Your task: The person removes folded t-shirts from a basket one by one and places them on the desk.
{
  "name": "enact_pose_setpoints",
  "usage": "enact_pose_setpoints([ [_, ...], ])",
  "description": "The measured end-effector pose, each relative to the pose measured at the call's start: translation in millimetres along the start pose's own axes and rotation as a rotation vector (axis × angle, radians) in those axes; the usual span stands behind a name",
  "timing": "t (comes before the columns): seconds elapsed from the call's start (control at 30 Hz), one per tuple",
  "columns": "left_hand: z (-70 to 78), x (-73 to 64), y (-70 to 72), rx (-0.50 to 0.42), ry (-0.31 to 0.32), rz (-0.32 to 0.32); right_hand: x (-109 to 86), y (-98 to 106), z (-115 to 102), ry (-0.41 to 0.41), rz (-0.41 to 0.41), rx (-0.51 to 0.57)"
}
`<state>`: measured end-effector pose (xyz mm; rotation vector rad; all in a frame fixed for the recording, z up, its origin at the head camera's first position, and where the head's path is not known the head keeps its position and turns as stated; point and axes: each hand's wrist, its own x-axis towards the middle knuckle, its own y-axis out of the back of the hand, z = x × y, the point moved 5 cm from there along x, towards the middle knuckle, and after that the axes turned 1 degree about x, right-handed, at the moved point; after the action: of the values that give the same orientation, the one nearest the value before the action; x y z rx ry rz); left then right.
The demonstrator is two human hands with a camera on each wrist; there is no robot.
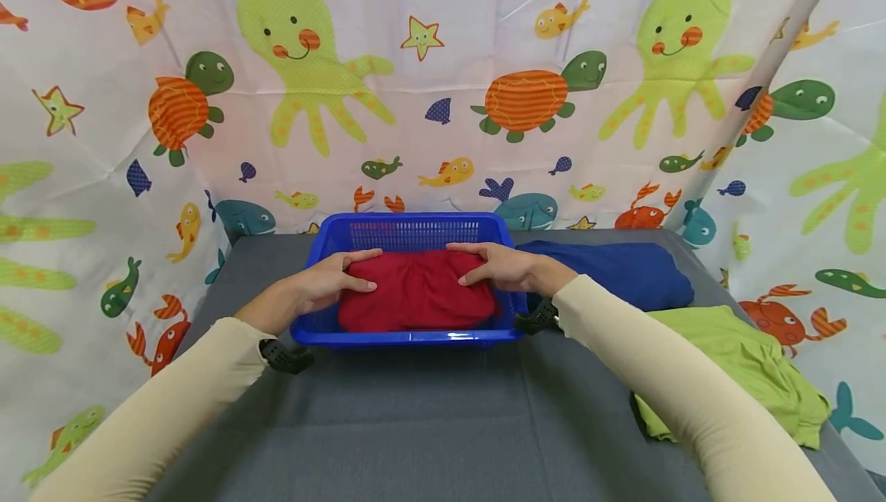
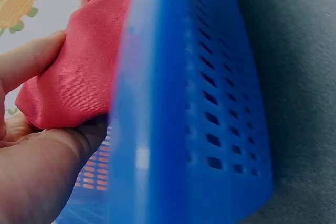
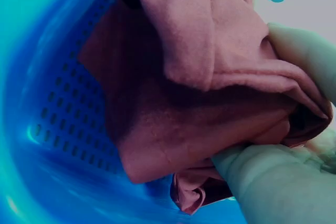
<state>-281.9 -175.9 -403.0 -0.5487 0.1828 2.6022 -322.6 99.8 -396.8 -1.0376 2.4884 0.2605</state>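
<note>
A folded red garment lies bunched within the blue plastic basket. My left hand grips its left end, and my right hand holds the right end. Seen from the left wrist, the thumb and fingers pinch a rounded fold of the red cloth beside the basket's rim. In the right wrist view, loose layers of the garment hang over the perforated basket wall, with the thumb and fingers around their edge. The fingertips under the cloth are hidden.
Right of the basket lies a folded dark blue cloth. Nearer, a lime green garment is partly covered by the right sleeve. A grey cloth surface carries everything, and a curtain printed with sea animals encloses the back and sides.
</note>
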Motion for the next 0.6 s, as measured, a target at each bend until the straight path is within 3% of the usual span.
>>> enact_pose_setpoints([
  [0.6, 46.9, -15.4, -7.2, -0.050, -0.177, 0.026, -41.4, 13.4, -40.8, 0.181, 0.013, 0.040],
])
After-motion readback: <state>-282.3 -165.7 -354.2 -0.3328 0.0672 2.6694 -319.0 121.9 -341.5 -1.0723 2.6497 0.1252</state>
